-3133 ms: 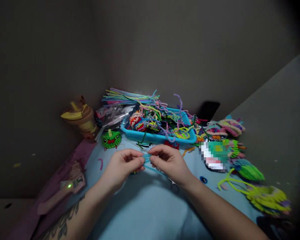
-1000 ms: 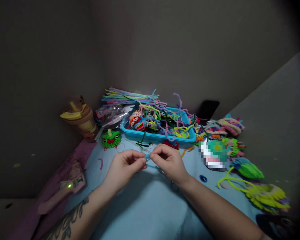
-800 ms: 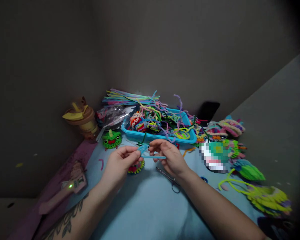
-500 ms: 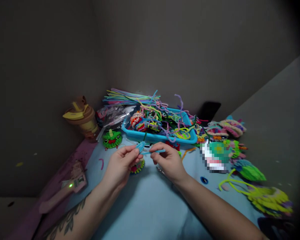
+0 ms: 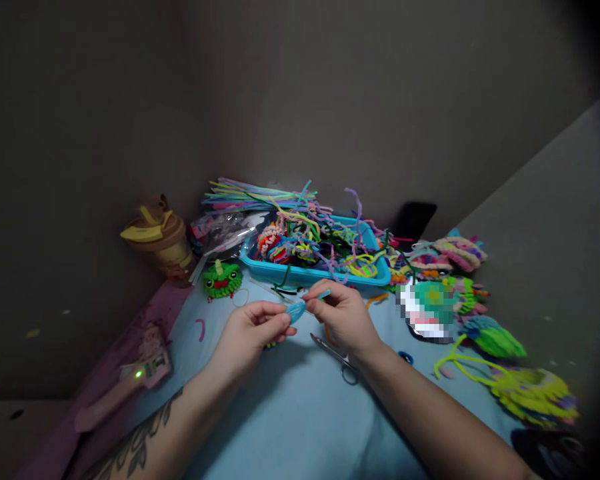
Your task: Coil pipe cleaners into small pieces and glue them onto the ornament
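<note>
Both of my hands meet over a light blue cloth (image 5: 290, 413), pinching one blue pipe cleaner (image 5: 297, 309). My left hand (image 5: 250, 333) is closed on its folded, flattened loop. Fingers of my right hand (image 5: 343, 317) are closed on the free end, which sticks up toward the tray. Small scissors (image 5: 336, 353) lie on the cloth just under my right wrist. A small multicoloured pipe-cleaner piece is mostly hidden behind my left hand.
A blue tray (image 5: 300, 272) heaped with coloured pipe cleaners stands behind my hands. A green frog-like figure (image 5: 221, 279) and a yellow-lidded cup (image 5: 160, 243) sit at the left. Finished pipe-cleaner pieces (image 5: 490, 337) crowd the right. A glue gun with a green light (image 5: 130, 381) lies lower left.
My hands lifted the blue pipe cleaner a little and worked it into a tighter folded loop. The right hand shifted along the free end, uncovering the scissors beneath.
</note>
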A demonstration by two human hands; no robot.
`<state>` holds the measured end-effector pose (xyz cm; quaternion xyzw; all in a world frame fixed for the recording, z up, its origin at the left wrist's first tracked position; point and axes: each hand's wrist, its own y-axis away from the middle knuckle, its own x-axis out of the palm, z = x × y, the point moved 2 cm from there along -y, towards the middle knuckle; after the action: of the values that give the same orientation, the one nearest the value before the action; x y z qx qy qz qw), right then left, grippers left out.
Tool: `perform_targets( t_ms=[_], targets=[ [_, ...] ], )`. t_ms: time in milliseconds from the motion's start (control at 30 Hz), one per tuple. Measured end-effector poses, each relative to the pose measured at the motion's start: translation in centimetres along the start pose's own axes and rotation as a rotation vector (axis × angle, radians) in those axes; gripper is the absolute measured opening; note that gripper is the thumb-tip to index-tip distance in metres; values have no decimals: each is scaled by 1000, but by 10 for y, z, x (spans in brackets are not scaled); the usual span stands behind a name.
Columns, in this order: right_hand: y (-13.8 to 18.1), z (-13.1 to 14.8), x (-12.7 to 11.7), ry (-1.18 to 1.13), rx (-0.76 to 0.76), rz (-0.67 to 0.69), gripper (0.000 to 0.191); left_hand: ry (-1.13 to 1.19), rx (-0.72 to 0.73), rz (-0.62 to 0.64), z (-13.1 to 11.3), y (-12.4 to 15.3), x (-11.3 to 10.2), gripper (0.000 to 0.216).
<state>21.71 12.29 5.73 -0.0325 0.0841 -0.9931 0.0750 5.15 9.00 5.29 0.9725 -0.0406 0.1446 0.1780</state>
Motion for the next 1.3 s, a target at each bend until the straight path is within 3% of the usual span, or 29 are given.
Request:
perform_targets(
  t_ms=[267,567,800,900,1100,1300],
  targets=[
    [-4,2,-2,-68,256,266,18,-138,-17,85,-12,3,-1,28],
    [-1,14,-7,416,176,464,12,-452,20,208,-22,6,-5,9],
    [7,5,2,486,245,689,12,-773,170,344,-25,14,-1,14],
    [4,4,1,370,305,636,12,-716,146,291,-28,12,-4,12],
    [1,5,3,26,316,309,19,-296,111,12,-33,4,-15,19],
    [5,4,11,49,187,254,12,-124,84,-58,-29,1,-12,28]
  ],
)
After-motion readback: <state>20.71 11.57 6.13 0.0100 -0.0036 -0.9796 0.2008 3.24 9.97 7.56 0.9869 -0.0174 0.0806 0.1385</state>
